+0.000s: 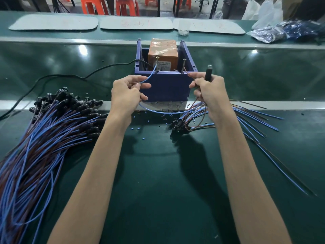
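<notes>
Blue wire (147, 79) pinched in my left grip (129, 90), its tip at the left screw post (156, 65) on the blue box (165, 85). My right grip (209, 88) is closed round a brown wire (186, 70) and black lamp holder (208, 73), both over the tabletop (158, 173).

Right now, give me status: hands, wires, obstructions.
Left hand pinches blue wire, tip at left screw on blue box. Right hand grips black lamp holder and pinches brown wire, tip by right screw. Loose leads under right hand, none across screws.
</notes>
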Action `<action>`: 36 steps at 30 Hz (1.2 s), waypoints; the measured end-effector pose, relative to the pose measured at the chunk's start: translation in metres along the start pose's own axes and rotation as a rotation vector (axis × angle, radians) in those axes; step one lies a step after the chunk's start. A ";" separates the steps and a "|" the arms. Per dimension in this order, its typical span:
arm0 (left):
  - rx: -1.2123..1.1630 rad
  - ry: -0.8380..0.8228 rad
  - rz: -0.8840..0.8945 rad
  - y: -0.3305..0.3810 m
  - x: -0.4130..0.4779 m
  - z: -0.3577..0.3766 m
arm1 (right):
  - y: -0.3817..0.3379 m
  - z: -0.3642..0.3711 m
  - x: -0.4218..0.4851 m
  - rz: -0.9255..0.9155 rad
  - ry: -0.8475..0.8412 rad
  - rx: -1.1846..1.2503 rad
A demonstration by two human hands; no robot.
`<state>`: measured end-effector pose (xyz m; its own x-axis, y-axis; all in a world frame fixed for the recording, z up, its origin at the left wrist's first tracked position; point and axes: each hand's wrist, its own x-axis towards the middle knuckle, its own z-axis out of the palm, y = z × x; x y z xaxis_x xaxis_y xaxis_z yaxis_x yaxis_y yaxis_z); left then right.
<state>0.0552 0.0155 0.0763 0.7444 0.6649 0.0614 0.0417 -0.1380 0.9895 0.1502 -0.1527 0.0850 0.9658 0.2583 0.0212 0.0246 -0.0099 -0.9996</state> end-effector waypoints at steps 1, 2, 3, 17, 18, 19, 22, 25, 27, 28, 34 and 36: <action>0.005 -0.002 0.002 0.001 0.000 -0.001 | 0.000 0.000 0.000 -0.001 -0.001 0.003; 0.009 -0.004 0.002 0.001 0.000 -0.002 | 0.000 0.000 0.000 -0.001 -0.001 0.008; 0.012 -0.007 0.002 0.001 0.000 -0.003 | 0.000 0.000 0.000 -0.001 -0.001 0.012; 0.048 -0.025 0.004 0.004 0.000 -0.008 | 0.000 0.006 0.000 0.011 -0.013 0.022; 0.050 -0.025 0.004 0.004 0.000 -0.009 | 0.000 0.006 0.000 0.014 -0.011 0.023; 0.053 -0.026 0.003 0.004 0.000 -0.009 | 0.000 0.006 0.000 0.016 -0.008 0.022; 0.055 -0.029 0.000 0.005 0.000 -0.009 | -0.001 0.005 -0.001 0.021 0.003 0.022; 0.059 -0.031 0.004 0.006 -0.001 -0.009 | -0.003 0.005 -0.003 0.024 0.011 0.016; 0.057 -0.033 0.007 0.006 0.000 -0.010 | -0.004 0.005 -0.003 0.025 0.018 0.022; 0.058 -0.034 0.006 0.006 0.000 -0.010 | -0.004 0.005 -0.003 0.027 0.024 0.022; 0.062 -0.042 0.003 0.004 0.000 -0.010 | -0.003 0.003 0.000 0.034 0.063 0.026; 0.063 -0.044 0.003 0.004 0.001 -0.010 | -0.003 0.003 0.000 0.025 0.077 0.023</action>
<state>0.0494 0.0228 0.0814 0.7732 0.6316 0.0574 0.0801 -0.1870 0.9791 0.1497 -0.1501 0.0875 0.9830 0.1834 -0.0030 -0.0045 0.0074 -1.0000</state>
